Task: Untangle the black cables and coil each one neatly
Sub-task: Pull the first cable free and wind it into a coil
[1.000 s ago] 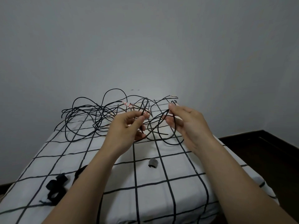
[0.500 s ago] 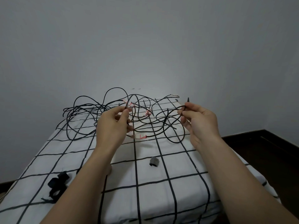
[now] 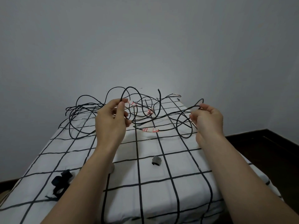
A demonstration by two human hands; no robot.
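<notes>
A tangle of thin black cables (image 3: pixel 84 110) lies across the far end of a table covered in a white cloth with a black grid (image 3: pixel 145 183). Some strands carry red-and-white tape tags (image 3: pixel 150 130). My left hand (image 3: pixel 111 122) pinches a cable loop raised above the cloth, thumb and fingers closed on it. My right hand (image 3: pixel 207 120) pinches a strand near its end, held up and out to the right. One loose cable end (image 3: pixel 159 94) sticks upward between the hands.
A small grey strap (image 3: pixel 156 161) lies on the cloth in the middle. Black straps (image 3: pixel 61 181) lie near the left front, partly behind my left forearm. A grey wall stands right behind the table. Dark floor (image 3: pixel 267 143) drops off to the right.
My hands have drawn apart, the right one pulling its strand further right. The cable between them has stretched out and a free end has sprung up in the middle.
</notes>
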